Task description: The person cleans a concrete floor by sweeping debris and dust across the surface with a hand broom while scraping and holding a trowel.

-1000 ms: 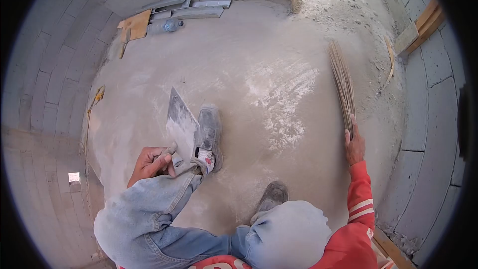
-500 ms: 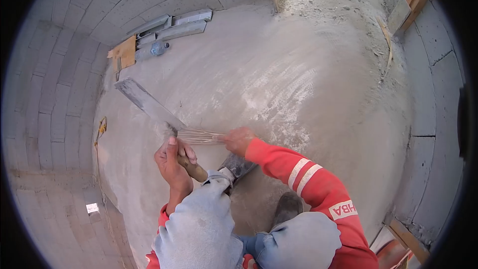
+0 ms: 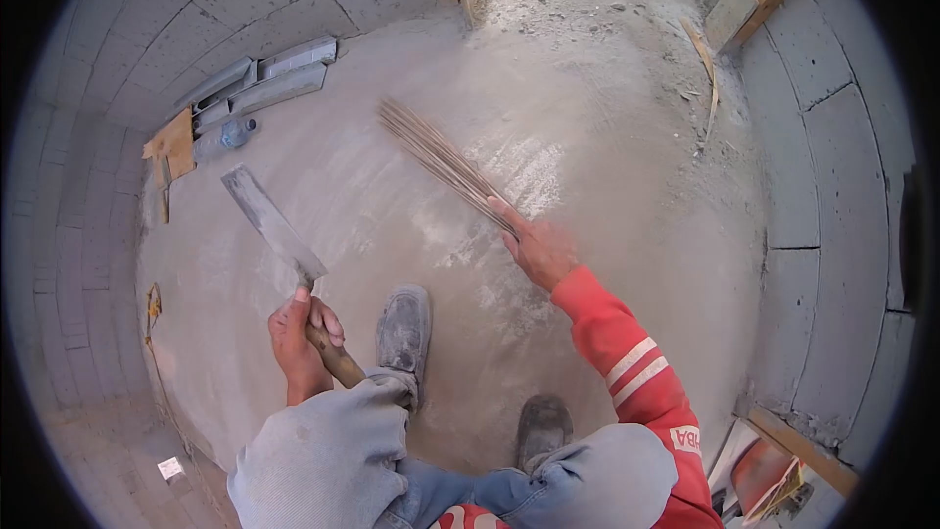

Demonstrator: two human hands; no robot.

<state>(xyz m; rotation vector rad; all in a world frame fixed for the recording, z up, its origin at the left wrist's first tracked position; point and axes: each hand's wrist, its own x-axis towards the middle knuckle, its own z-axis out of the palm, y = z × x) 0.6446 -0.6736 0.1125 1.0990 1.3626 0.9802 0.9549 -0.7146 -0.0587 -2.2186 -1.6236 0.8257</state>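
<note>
My left hand [image 3: 302, 338] is closed round the wooden handle of a trowel [image 3: 276, 225], whose long, flat, whitish metal blade points up and to the left. In my right hand [image 3: 539, 247] is a bundle of thin brown sticks [image 3: 436, 159], like a small stick broom. I grip it at its lower end, and its loose tips fan out toward the upper left. The two tools are apart. Beneath both is a dusty grey concrete floor [image 3: 362, 235] with pale streaks near the bundle.
Grey block walls [image 3: 842, 157] stand on both sides. Metal channels [image 3: 279, 88], a plastic bottle [image 3: 230, 134] and a wood piece [image 3: 172, 145] lie along the far-left wall. Rubble [image 3: 607, 0] covers the ground by the timber-edged opening. My dusty shoe [image 3: 403, 333] is between the hands.
My right hand has swung the stick bundle away from the trowel, to the right; its tips now point up-left. The left hand still holds the trowel. The view has shifted.
</note>
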